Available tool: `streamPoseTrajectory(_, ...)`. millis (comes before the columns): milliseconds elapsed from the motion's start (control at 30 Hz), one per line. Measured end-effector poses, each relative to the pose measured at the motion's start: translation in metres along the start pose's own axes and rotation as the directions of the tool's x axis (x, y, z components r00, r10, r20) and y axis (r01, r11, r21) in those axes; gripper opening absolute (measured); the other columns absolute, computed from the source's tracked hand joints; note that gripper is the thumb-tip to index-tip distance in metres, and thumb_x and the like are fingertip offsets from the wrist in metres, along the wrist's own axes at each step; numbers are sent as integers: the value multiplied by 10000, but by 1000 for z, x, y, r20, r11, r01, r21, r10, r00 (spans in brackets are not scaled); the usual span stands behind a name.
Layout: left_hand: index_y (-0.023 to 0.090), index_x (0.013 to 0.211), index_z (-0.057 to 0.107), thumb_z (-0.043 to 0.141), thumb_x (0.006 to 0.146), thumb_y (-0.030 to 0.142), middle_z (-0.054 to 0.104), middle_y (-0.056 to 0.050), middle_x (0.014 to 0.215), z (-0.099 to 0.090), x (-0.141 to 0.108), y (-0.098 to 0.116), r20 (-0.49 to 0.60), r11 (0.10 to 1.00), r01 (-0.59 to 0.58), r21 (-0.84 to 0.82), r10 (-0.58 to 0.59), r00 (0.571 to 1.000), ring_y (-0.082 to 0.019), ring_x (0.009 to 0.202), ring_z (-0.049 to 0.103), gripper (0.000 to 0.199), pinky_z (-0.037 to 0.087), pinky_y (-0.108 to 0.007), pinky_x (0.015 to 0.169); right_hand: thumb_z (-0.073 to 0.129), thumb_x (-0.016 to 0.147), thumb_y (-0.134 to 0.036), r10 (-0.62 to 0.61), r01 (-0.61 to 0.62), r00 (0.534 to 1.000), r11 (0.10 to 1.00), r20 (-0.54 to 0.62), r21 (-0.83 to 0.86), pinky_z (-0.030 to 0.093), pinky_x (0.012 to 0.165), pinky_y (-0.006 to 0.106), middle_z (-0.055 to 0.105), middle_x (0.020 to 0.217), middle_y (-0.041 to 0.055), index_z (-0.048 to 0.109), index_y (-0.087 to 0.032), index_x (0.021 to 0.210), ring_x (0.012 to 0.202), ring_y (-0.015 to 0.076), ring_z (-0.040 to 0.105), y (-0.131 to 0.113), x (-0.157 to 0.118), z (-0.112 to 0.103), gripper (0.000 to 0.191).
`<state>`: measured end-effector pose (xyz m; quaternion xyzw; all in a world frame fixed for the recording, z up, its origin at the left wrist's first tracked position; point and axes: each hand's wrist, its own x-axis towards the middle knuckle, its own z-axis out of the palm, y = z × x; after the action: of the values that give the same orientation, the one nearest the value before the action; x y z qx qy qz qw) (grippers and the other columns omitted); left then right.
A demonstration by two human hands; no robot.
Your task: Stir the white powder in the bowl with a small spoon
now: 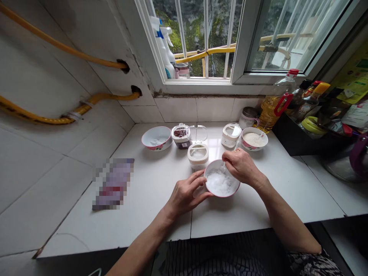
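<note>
A small bowl (212,166) with a pinkish-red rim stands on the white tiled counter, holding a white grainy or powdery substance (220,183). My left hand (185,193) grips its left side, fingers at the rim and thumb low against the wall. Above the bowl's right edge, my right hand (241,166) is closed around a pale spoon (223,166) that dips inside; most of its handle is hidden by the fingers. Just behind the bowl sits a lidded seasoning jar (198,155) with pale contents.
Farther back are an empty-looking floral bowl (156,145), a jar with dark red contents (181,138), another clear-lidded jar (230,140) and a bowl of whitish powder (254,147). An oil bottle (268,111) and a black bottle rack (283,136) stand right. A blurred packet (115,184) lies left.
</note>
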<state>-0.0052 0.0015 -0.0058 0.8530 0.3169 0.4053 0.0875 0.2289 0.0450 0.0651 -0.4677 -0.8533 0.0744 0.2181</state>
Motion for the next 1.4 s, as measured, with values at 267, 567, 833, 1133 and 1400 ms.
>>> streamPoseTrajectory(267,185,1061,608,653,932,408,692,-179,1231,1,-1,0,15,1000,8,0,-8,1000,-229,927,755,261,645,-304,707,442,877,-71,-68,66,998,990,11,123,407,735,309,698,776,55,623,-174,852,668,169,533,-3,0,3,210)
streamPoseTrajectory(567,179,1058,606,654,933,390,693,-185,1225,1,0,0,0,1000,-5,-6,5,1000,-232,932,754,249,641,-298,697,505,915,-71,-190,136,970,940,151,313,452,701,279,703,834,49,636,-177,928,763,159,604,-8,-3,-8,169)
streamPoseTrajectory(833,185,1085,606,649,937,393,688,-171,1241,0,1,1,3,1000,-3,6,3,1000,-220,921,754,260,641,-299,710,509,896,-56,-255,179,958,889,130,422,467,692,279,700,813,36,654,-178,903,742,150,609,-5,-3,-11,190)
streamPoseTrajectory(1133,178,1052,597,626,952,404,694,-181,1215,0,2,2,-10,1000,-16,3,16,1000,-228,941,750,248,632,-284,685,477,877,-77,-133,99,990,878,40,468,410,610,244,622,697,2,617,-175,842,627,121,537,-1,-5,-21,174)
streamPoseTrajectory(1400,179,1050,597,617,955,420,700,-178,1195,0,3,2,-10,1000,-21,9,21,1000,-223,918,754,259,632,-279,674,470,812,-71,-74,73,997,926,-12,369,382,639,268,613,678,5,618,-182,790,634,136,510,2,-5,-19,186)
